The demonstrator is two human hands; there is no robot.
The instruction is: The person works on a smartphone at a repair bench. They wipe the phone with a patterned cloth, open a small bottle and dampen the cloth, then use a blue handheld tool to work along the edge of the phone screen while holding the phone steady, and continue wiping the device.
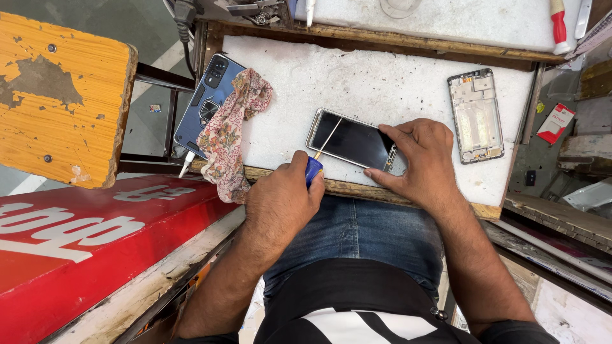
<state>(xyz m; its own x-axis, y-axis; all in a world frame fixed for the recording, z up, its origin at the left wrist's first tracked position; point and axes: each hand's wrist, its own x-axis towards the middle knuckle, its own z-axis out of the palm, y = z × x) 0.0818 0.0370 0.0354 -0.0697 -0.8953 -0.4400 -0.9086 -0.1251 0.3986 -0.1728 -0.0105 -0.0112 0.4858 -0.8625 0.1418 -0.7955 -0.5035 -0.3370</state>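
At the far left, a worn yellow wooden stool seat (60, 95) stands apart from the worktop (382, 76), above a red signboard (76, 242) with white lettering. On the worktop's left edge lies a dark blue phone in a patterned case (205, 95), a white cable plugged into its lower end, partly covered by a floral cloth (229, 137) that drapes over the near-left corner. The person's left hand (280, 200), at the near edge, is closed around the blue handle of a small screwdriver (319, 156), whose thin shaft slants up across the left end of a black-screened phone (349, 140). That phone lies near the middle of the near edge, tilted slightly. The right hand (421, 159) rests on its right end, fingers spread and pressed flat, holding it down against the white surface; the thumb lies along the near edge. Further right, near the worktop's right edge, a bare silver phone frame (476, 116) lies upright, well apart from the hands. On the shelf beyond the far-right corner lies a red-handled tool (559, 28).
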